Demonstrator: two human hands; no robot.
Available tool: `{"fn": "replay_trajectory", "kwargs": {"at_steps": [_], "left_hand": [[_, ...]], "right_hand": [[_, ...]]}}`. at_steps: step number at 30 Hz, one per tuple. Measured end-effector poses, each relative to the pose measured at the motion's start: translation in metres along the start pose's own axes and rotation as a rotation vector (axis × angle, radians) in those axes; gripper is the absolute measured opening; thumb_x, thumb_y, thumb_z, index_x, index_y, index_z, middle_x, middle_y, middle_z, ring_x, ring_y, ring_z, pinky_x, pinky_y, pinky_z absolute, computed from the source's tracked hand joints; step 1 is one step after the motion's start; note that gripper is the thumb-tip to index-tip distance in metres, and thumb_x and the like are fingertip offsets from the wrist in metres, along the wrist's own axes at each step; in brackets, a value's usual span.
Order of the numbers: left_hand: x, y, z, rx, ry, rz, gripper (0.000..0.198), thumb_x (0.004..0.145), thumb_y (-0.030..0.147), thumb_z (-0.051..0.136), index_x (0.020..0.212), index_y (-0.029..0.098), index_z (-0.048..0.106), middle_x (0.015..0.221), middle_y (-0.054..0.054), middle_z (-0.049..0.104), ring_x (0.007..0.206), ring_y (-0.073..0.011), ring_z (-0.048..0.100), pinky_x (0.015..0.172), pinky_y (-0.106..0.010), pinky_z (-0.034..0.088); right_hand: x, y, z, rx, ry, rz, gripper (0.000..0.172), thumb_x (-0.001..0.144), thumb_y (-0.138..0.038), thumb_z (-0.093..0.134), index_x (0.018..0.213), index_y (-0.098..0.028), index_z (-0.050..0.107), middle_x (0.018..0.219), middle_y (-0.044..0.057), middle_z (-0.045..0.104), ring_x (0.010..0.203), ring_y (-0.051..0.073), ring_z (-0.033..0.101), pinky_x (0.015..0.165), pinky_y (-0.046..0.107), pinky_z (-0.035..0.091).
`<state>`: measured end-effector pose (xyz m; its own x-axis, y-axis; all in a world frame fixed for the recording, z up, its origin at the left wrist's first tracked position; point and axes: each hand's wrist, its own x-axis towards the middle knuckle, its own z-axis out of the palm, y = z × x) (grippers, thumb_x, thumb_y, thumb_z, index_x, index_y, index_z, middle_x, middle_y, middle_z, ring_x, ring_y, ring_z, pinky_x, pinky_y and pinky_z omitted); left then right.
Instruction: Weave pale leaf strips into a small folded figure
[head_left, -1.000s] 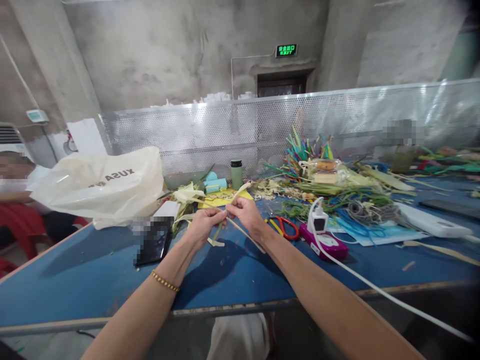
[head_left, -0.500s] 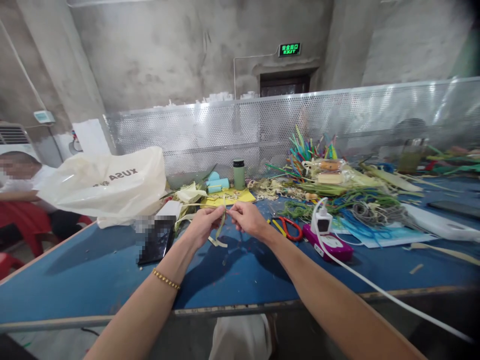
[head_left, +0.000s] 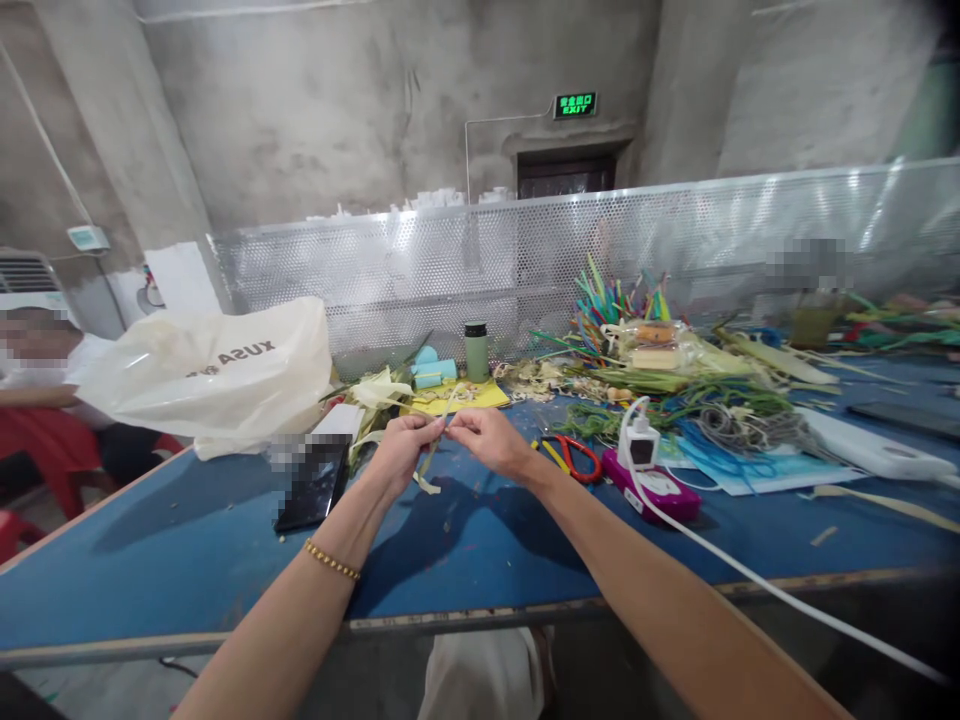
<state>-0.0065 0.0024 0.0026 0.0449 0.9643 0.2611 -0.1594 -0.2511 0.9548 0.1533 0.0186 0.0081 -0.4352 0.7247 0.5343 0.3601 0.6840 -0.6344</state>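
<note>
My left hand pinches a pale green, ribbon-like plant strip between thumb and forefinger. One end hangs below the fingers and curls; another sticks up above them. Close against it, my right hand has its thumb and fingertips pressed together on the same strip, the tips almost touching the left ones. Both hands are raised over the blue table. Just behind them lies a yellow sheet with scraps on it. Fine detail between the fingertips is too small to make out.
Left stand a dark phone and a cream plastic bag. Right lie red-handled scissors, a purple power strip with a white cable, and heaps of coloured cords. A green bottle stands behind. A person sits far left.
My right hand has moved slightly left, bringing its fingertips closer to my left hand's. The strip's hanging end has shifted a little left, and the whole view has moved slightly.
</note>
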Motion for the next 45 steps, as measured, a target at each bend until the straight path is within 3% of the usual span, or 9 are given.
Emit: {"fn": "replay_trajectory", "kwargs": {"at_steps": [8,12,19,23,27,33,37,41,45], "left_hand": [[-0.006,0.01,0.003,-0.134,-0.036,-0.093,0.034,0.049,0.033,0.083,0.048,0.012,0.056,0.046,0.0,0.051,0.046,-0.0078,0.043,0.047,-0.023,0.029],[-0.006,0.012,0.003,-0.148,-0.062,-0.062,0.031,0.052,0.032,0.082,0.05,0.012,0.058,0.049,-0.001,0.053,0.048,-0.0091,0.046,0.05,-0.024,0.032],[0.0,-0.002,-0.006,0.097,-0.083,0.037,0.037,0.069,0.04,0.071,0.049,0.013,0.056,0.048,-0.001,0.05,0.048,-0.0087,0.042,0.05,-0.025,0.03],[0.001,-0.004,-0.004,0.124,-0.12,0.048,0.028,0.067,0.038,0.073,0.061,0.013,0.062,0.055,0.0,0.053,0.051,-0.0086,0.043,0.052,-0.024,0.031],[-0.002,-0.001,-0.004,0.254,-0.101,0.075,0.034,0.066,0.042,0.072,0.053,0.013,0.059,0.052,0.0,0.05,0.05,-0.0088,0.04,0.051,-0.024,0.029],[-0.002,-0.003,-0.005,0.393,-0.143,0.077,0.037,0.07,0.046,0.067,0.054,0.014,0.06,0.053,-0.002,0.052,0.05,-0.0111,0.042,0.051,-0.026,0.031],[-0.001,-0.003,-0.005,0.383,-0.134,0.103,0.038,0.07,0.047,0.066,0.051,0.014,0.059,0.055,-0.003,0.054,0.05,-0.0114,0.043,0.051,-0.026,0.031],[-0.001,-0.002,-0.004,0.359,-0.104,0.124,0.039,0.071,0.044,0.066,0.047,0.015,0.057,0.052,-0.002,0.052,0.05,-0.0113,0.043,0.052,-0.026,0.031],[-0.003,0.0,-0.002,0.16,-0.116,0.082,0.035,0.069,0.041,0.069,0.05,0.014,0.058,0.054,-0.002,0.052,0.053,-0.0109,0.043,0.053,-0.026,0.031]], "right_hand": [[0.001,0.0,-0.004,0.139,-0.079,-0.04,0.021,0.081,-0.029,0.053,0.067,-0.015,0.056,0.056,-0.005,0.04,0.055,0.009,0.034,0.052,0.022,0.026],[-0.001,-0.004,-0.006,0.2,-0.116,-0.041,0.021,0.083,-0.031,0.053,0.07,-0.015,0.057,0.058,-0.005,0.041,0.055,0.008,0.035,0.054,0.022,0.027],[0.0,-0.005,-0.002,-0.026,-0.007,0.038,0.023,0.083,-0.024,0.052,0.062,-0.015,0.056,0.053,-0.003,0.05,0.054,0.009,0.041,0.055,0.021,0.03],[0.0,-0.001,-0.002,-0.123,0.011,-0.001,0.024,0.084,-0.021,0.05,0.061,-0.015,0.057,0.055,-0.002,0.053,0.055,0.009,0.043,0.056,0.021,0.03],[-0.001,0.0,-0.001,-0.236,0.052,-0.038,0.02,0.081,-0.02,0.053,0.062,-0.015,0.058,0.056,-0.002,0.05,0.055,0.009,0.041,0.056,0.022,0.027],[-0.005,-0.004,0.0,-0.228,-0.008,-0.006,0.019,0.081,-0.017,0.052,0.064,-0.015,0.058,0.056,-0.001,0.052,0.055,0.01,0.041,0.056,0.023,0.027],[-0.006,-0.006,0.0,-0.186,-0.048,0.03,0.02,0.082,-0.017,0.051,0.063,-0.015,0.057,0.053,-0.002,0.052,0.055,0.01,0.041,0.056,0.023,0.027],[-0.005,-0.006,-0.002,-0.175,-0.051,-0.049,0.019,0.081,-0.015,0.051,0.063,-0.015,0.056,0.054,-0.004,0.045,0.055,0.009,0.038,0.055,0.023,0.025],[-0.003,-0.009,-0.005,-0.022,-0.071,-0.046,0.02,0.082,-0.019,0.05,0.063,-0.015,0.055,0.055,-0.005,0.04,0.055,0.009,0.035,0.053,0.022,0.025]]}}
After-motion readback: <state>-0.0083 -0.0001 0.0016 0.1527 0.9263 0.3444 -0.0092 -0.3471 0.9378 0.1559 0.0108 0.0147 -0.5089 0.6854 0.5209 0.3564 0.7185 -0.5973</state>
